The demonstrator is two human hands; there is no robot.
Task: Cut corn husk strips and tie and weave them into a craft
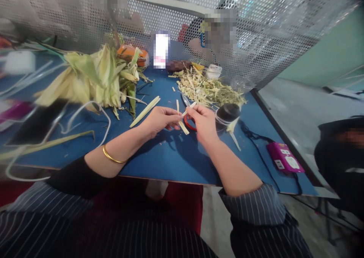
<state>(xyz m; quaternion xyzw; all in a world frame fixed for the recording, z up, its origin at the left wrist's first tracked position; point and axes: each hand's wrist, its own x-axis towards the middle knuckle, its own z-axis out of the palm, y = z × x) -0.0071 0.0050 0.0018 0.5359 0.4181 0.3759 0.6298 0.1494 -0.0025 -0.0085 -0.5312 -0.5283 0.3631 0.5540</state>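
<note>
Blue tabletop (167,163) spreads beneath; from my remote view, the left hand (159,121) and right hand (205,123) pinch a pale husk strip (185,113) between them, slanting up rightward.

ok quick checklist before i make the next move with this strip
- Both hands at the strip: ok, left hand and right hand pinch the pale strip
- Grip firm: cannot tell
- Hands clear of the scissors: not ok, they lie close by the right hand
- Scissors closed: cannot tell, partly hidden
- More husks on the table: ok, husk bunch on the left
</note>
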